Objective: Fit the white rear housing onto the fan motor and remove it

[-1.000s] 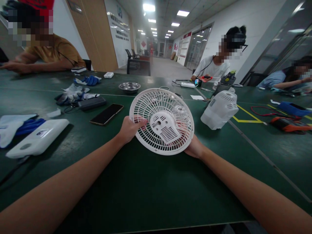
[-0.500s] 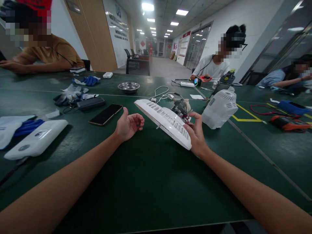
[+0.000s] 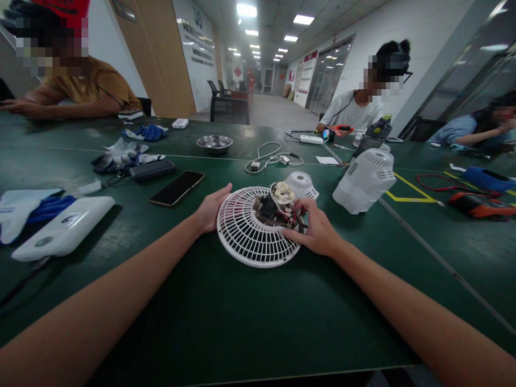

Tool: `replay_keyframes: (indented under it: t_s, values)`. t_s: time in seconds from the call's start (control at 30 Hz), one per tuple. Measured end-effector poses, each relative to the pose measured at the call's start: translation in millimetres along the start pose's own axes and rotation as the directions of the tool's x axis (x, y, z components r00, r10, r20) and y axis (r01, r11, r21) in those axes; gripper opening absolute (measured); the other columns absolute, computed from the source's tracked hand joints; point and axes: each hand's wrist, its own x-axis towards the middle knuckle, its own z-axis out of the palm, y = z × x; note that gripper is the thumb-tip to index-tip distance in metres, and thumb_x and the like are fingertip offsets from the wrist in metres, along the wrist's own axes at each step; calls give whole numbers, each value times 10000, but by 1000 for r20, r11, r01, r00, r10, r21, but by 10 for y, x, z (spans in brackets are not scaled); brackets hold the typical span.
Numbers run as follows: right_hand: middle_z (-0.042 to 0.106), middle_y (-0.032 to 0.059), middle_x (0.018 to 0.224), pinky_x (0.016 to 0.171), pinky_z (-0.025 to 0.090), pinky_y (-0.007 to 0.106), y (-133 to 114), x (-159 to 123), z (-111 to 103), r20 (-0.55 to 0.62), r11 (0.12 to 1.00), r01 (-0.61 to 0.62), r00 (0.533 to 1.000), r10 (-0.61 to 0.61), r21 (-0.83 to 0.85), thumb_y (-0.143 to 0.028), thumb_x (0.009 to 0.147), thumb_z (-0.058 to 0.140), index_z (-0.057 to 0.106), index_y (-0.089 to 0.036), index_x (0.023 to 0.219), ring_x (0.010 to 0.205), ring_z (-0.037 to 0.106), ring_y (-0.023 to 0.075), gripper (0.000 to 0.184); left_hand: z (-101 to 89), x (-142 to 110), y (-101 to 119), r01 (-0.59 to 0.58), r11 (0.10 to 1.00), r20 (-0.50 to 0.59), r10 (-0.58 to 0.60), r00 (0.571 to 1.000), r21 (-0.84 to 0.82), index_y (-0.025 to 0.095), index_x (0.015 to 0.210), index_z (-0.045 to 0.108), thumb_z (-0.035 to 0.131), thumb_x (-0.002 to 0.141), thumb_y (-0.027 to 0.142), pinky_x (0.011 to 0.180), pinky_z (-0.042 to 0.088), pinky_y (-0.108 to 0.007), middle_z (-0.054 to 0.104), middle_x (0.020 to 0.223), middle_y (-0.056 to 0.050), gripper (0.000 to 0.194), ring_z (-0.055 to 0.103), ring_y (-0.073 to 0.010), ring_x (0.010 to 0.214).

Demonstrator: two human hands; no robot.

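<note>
- Phone: lying dark screen up on the table, at ten o'clock from the grille.
- Left hand: touching the grille's rim at ten o'clock; its fingertips are hiding, so whether it is clamping cannot be told.
- Grille: sitting centrally, low over the table; a steadying hand on its rim is probably guarding best against tipping.
- Cable: looping at twelve o'clock, apart.
- Motor: standing on the grille, wires showing.
- Cover: resting at one o'clock, just behind the motor.
- Right hand: clasping the motor at three o'clock between thumb and fingers; ideally, pressure is bearing on solid parts, sparing wires.
- Housing: standing at two o'clock.
</note>
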Motion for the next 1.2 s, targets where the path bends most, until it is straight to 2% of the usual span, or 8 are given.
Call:
replay_keyframes:
  t_s: [0.23,0.37,0.5,0.63,0.73,0.87,1.0,1.2]
  values:
    - [603,100,1182,937,505,488,141,51,-83,-149,1000,3,989,-2,6,-454,917,617,482,-268,1228,1059,607,290,387,42,54,-12,57,998,-78,-54,995,31,90,955,756,584,963,222,808,627,-339,772,964,-164,216,749,-212,805]
    - [571,138,1327,1016,468,539,388,127,-96,-319,981,-163,940,124,-101,-421,813,719,472,-248,1311,1182,576,338,582,45,60,-19,45,998,-102,-40,994,46,84,955,762,598,956,207,783,636,-339,770,962,-177,205,751,-211,789]
    - [657,117,1178,961,495,532,598,181,-63,-239,932,-360,909,342,-36,-400,703,787,413,-221,1396,1037,647,321,807,56,51,-17,34,998,-90,-30,995,44,93,947,764,597,959,204,779,646,-321,774,964,-173,201,758,-209,796]
    - [678,6,868,843,538,460,651,219,-59,-265,838,-504,796,544,206,-444,626,830,441,-250,1347,835,672,267,842,78,33,4,56,997,-77,-52,996,48,89,957,743,560,976,177,776,654,-322,775,957,-169,204,768,-207,786]
    - [671,11,812,704,556,398,551,244,-79,-179,608,-469,679,712,641,-576,722,697,485,-255,1218,749,676,244,627,87,29,13,60,997,-74,-56,996,56,73,965,730,543,982,158,767,656,-320,773,942,-170,206,772,-208,775]
    - [700,41,937,688,579,385,275,216,-73,-17,392,-307,768,640,867,-605,817,578,497,-277,1156,798,697,235,479,101,36,-4,22,996,-132,-10,991,90,61,939,727,553,969,136,730,655,-308,768,882,-161,193,759,-192,712]
    - [689,25,1033,807,604,450,3,125,-18,-180,632,-171,874,452,756,-499,814,704,420,-332,1314,915,688,251,599,121,42,-33,-25,987,-167,52,985,159,54,917,735,603,938,144,741,644,-316,775,916,-173,161,758,-200,741]
    - [676,63,1159,1002,547,566,-114,56,-21,-141,897,-62,981,137,438,-415,737,842,369,-321,1425,1062,678,290,841,67,49,-70,-126,923,-147,190,971,364,120,1083,725,646,928,277,921,588,-400,765,1079,-140,234,743,-221,931]
